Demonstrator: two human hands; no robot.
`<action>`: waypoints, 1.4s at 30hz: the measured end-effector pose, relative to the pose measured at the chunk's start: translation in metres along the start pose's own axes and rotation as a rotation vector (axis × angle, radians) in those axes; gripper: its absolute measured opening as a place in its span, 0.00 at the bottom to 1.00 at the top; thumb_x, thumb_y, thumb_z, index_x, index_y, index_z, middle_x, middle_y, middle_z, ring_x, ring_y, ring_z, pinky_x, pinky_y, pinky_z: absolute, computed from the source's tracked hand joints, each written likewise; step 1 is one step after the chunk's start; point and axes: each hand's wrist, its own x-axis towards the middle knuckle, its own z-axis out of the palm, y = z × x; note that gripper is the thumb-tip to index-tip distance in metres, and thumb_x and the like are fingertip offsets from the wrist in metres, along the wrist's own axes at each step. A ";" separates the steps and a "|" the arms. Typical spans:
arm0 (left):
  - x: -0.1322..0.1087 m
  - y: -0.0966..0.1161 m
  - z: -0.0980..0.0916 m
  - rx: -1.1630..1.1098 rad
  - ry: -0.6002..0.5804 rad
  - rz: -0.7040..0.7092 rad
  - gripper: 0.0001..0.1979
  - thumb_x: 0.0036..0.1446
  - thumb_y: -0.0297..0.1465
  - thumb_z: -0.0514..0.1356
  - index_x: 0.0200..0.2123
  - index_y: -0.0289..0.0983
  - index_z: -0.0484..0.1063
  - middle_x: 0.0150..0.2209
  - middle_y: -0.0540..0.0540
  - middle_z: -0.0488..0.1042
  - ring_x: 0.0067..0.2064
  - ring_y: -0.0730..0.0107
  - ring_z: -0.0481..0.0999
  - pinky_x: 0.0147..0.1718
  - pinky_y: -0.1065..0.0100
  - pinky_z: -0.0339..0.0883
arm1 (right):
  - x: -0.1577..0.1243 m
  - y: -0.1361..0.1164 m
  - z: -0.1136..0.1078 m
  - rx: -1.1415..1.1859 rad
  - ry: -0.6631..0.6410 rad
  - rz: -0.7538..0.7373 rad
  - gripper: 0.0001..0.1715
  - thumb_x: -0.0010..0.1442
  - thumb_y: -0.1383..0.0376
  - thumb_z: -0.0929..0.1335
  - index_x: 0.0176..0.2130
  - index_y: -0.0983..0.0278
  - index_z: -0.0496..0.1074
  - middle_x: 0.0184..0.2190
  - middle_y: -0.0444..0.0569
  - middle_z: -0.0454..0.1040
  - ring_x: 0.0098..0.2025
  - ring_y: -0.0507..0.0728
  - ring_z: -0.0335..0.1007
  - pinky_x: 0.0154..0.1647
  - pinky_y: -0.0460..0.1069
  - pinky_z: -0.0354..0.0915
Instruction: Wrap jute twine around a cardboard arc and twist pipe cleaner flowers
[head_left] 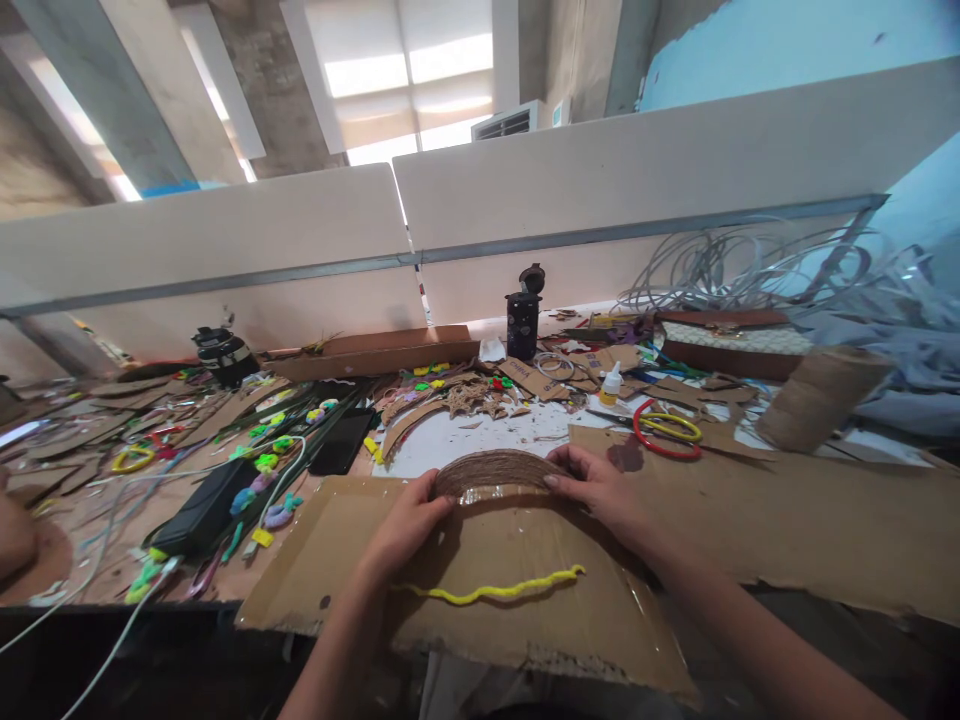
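Left hand [411,515] and right hand [596,488] pinching opposite ends of a curved brown fibrous strip [491,470] at frame centre, both closed on it, wavy yellow fuzzy cord [487,592] below on brown cardboard sheet [525,630]

One left hand [412,510] and one right hand [600,488] are showing. Also appearing: one curved brown strip [487,472], one long yellow fuzzy strand [495,591], one glue bottle [610,386], one brown roll [821,400], one handbag [727,343], two dark containers [523,325] [225,358], one air-conditioning unit [510,122].
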 end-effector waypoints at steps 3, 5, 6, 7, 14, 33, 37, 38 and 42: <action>-0.001 0.002 -0.002 -0.061 -0.066 -0.003 0.12 0.51 0.31 0.62 0.41 0.37 0.74 0.38 0.46 0.77 0.38 0.64 0.73 0.36 0.68 0.67 | 0.001 0.001 0.000 0.024 0.002 0.014 0.19 0.51 0.54 0.74 0.39 0.61 0.71 0.35 0.46 0.74 0.38 0.59 0.68 0.38 0.51 0.61; -0.001 0.003 -0.002 -0.063 -0.051 -0.021 0.12 0.52 0.33 0.63 0.41 0.38 0.74 0.38 0.46 0.77 0.38 0.64 0.73 0.36 0.68 0.67 | 0.001 0.002 0.000 0.036 0.004 0.009 0.19 0.51 0.54 0.74 0.38 0.61 0.71 0.35 0.46 0.74 0.38 0.59 0.68 0.38 0.51 0.62; -0.001 0.003 -0.002 -0.061 -0.033 -0.026 0.12 0.52 0.35 0.64 0.40 0.38 0.74 0.37 0.46 0.77 0.37 0.64 0.73 0.35 0.68 0.67 | 0.002 0.003 0.000 0.041 0.005 0.005 0.19 0.50 0.55 0.74 0.38 0.61 0.71 0.35 0.46 0.73 0.38 0.59 0.68 0.37 0.51 0.62; -0.001 0.002 -0.001 -0.063 -0.016 -0.027 0.12 0.52 0.36 0.64 0.39 0.38 0.75 0.36 0.46 0.77 0.36 0.64 0.73 0.35 0.68 0.67 | 0.002 0.003 0.000 0.045 0.007 0.002 0.18 0.50 0.55 0.74 0.38 0.61 0.71 0.35 0.46 0.73 0.37 0.59 0.68 0.37 0.51 0.62; 0.003 -0.002 0.005 -0.115 0.009 -0.043 0.19 0.48 0.44 0.68 0.37 0.37 0.75 0.32 0.47 0.77 0.32 0.65 0.73 0.31 0.68 0.66 | 0.004 0.003 0.002 0.031 0.005 -0.029 0.17 0.51 0.56 0.73 0.37 0.61 0.71 0.36 0.46 0.73 0.39 0.59 0.68 0.39 0.51 0.61; 0.007 0.002 0.012 -0.089 0.065 -0.024 0.16 0.47 0.41 0.69 0.33 0.35 0.74 0.25 0.50 0.75 0.25 0.69 0.69 0.23 0.71 0.62 | 0.002 -0.006 0.004 0.023 0.012 -0.057 0.15 0.51 0.58 0.73 0.36 0.62 0.70 0.36 0.46 0.73 0.39 0.59 0.68 0.41 0.51 0.61; 0.009 0.000 0.013 -0.151 0.059 -0.001 0.17 0.47 0.42 0.70 0.33 0.36 0.73 0.25 0.50 0.75 0.26 0.69 0.70 0.25 0.71 0.63 | 0.002 -0.006 0.003 0.035 0.002 -0.061 0.15 0.52 0.57 0.74 0.37 0.62 0.71 0.36 0.46 0.73 0.39 0.59 0.68 0.41 0.51 0.62; 0.008 0.000 0.013 -0.168 0.055 0.001 0.17 0.46 0.42 0.70 0.34 0.36 0.73 0.27 0.49 0.76 0.27 0.68 0.71 0.26 0.71 0.64 | 0.002 -0.005 0.003 0.039 0.000 -0.062 0.16 0.52 0.56 0.74 0.37 0.62 0.71 0.36 0.46 0.74 0.39 0.59 0.68 0.41 0.51 0.62; 0.006 0.003 0.012 -0.175 0.037 -0.036 0.19 0.46 0.44 0.70 0.36 0.37 0.73 0.29 0.49 0.77 0.29 0.66 0.72 0.27 0.70 0.65 | 0.004 -0.002 0.003 0.057 0.012 -0.068 0.19 0.53 0.51 0.73 0.37 0.62 0.73 0.36 0.47 0.74 0.39 0.59 0.68 0.42 0.52 0.62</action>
